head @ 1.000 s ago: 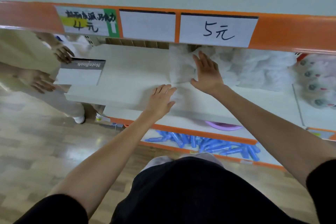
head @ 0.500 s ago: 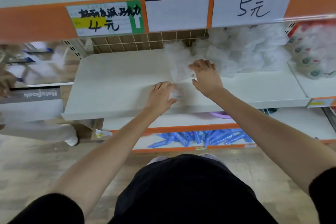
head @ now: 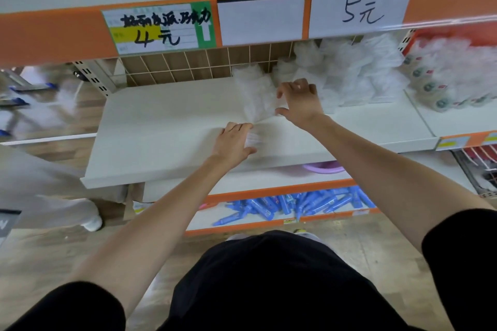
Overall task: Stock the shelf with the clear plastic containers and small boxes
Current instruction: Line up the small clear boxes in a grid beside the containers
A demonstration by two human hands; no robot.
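**Holding two pieces on the white shelf**

We are standing before the white shelf (head: 166, 121) and stretching both arms over it. Our right grip (head: 301, 103) is curling round the right edge of a clear plastic container (head: 255, 97), with the thumb below and the fingers above. This container is lying on the shelf board, near the back and just left of the hand. Our left grip (head: 232, 142) is lying nearer to the front edge, and its fingers are curling over a small pale box (head: 252, 138), pinching it against the thumb. The box is blurred, so we are not telling more about it.

A pile of clear containers (head: 357, 72) is filling the back of the shelf to the right, just beside our right grip. Above us, on the orange strip, a label with "4元" (head: 161, 28), a blank label (head: 259, 20) and a label with "5元" (head: 360, 12) are hanging. Blue pens (head: 295, 203) are lying on a lower shelf.
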